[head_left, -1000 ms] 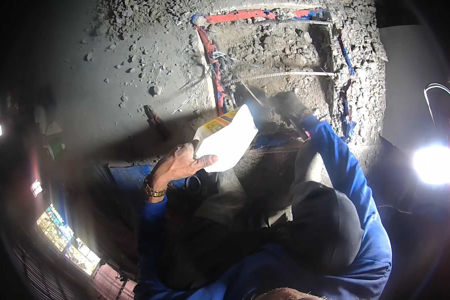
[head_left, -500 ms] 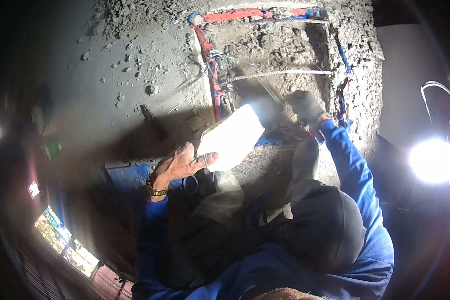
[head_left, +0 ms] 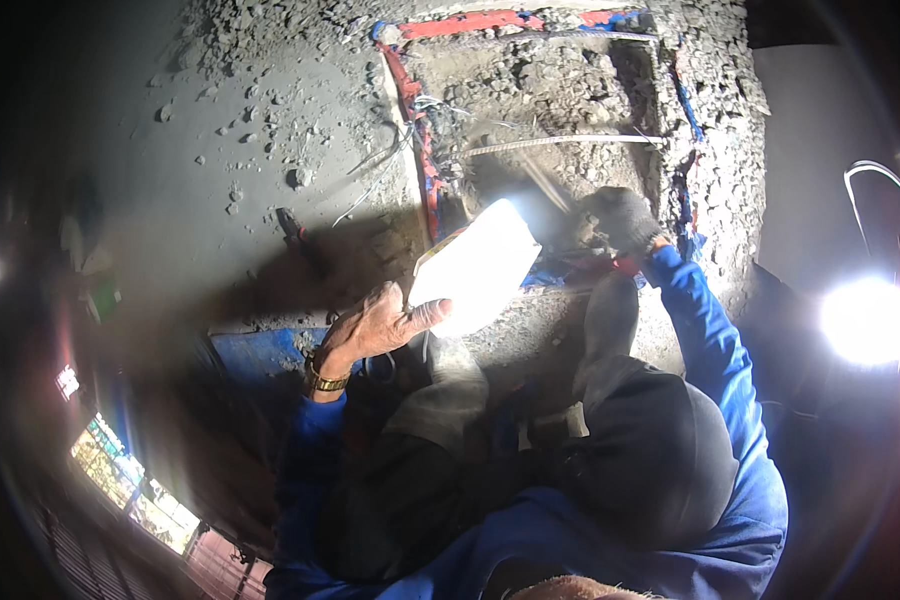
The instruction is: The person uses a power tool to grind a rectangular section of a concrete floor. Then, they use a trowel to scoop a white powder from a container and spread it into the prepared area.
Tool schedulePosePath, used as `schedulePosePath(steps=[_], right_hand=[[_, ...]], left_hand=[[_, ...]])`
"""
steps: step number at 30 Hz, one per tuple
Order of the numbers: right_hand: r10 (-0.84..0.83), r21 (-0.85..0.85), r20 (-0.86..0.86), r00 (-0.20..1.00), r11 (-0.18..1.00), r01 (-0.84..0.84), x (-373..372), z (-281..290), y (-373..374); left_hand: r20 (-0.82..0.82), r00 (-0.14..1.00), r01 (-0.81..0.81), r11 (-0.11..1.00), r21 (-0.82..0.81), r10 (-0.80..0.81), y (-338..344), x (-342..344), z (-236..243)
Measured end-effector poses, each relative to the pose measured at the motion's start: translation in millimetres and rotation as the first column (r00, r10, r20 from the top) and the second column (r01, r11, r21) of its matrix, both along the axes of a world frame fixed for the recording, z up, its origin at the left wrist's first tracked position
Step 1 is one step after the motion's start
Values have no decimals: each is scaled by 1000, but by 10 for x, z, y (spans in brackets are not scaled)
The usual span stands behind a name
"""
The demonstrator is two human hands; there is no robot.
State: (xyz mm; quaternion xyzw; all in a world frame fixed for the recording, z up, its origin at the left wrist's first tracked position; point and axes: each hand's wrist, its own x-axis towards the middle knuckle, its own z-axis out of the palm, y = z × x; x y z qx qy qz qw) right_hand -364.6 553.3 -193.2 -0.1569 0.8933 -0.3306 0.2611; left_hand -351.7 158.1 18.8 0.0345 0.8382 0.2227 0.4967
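My left hand (head_left: 385,325) is bare, with a watch at the wrist. Its thumb and fingers grip a white box-shaped object (head_left: 480,265), so brightly lit that its surface details are lost. My right hand (head_left: 620,220), in a grey glove, is curled low inside a rectangular recess in the concrete (head_left: 570,95). A blurred thin rod (head_left: 545,182) slants up and left from near its fingers. Whether the hand grips this rod or something else is hidden by the glove and shadow.
Ribbed steel bars (head_left: 570,144) cross the recess, and loose wires (head_left: 445,105) stick out at its left edge. Red and blue strips (head_left: 470,24) line the rim. Broken rubble (head_left: 725,150) lies around it. A dark tool (head_left: 290,225) lies left; a glaring lamp (head_left: 870,322) stands right.
My left hand and the white object have shifted slightly right and up. My right hand has moved a little right, staying low in the recess. The blurred rod has also moved slightly right.
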Motion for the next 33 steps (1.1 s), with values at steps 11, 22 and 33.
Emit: schedulePosePath(steps=[11, 22, 33], right_hand=[[-425, 132, 195, 884, 904, 406, -29, 99, 379], [-660, -85, 377, 650, 674, 733, 387, 852, 299], [-293, 557, -119, 949, 771, 308, 296, 579, 247]], left_hand=[[-5, 981, -192, 979, 72, 193, 190, 182, -448], [19, 937, -349, 927, 141, 350, 876, -28, -788], [-386, 873, -241, 952, 188, 297, 1367, 251, -1550]])
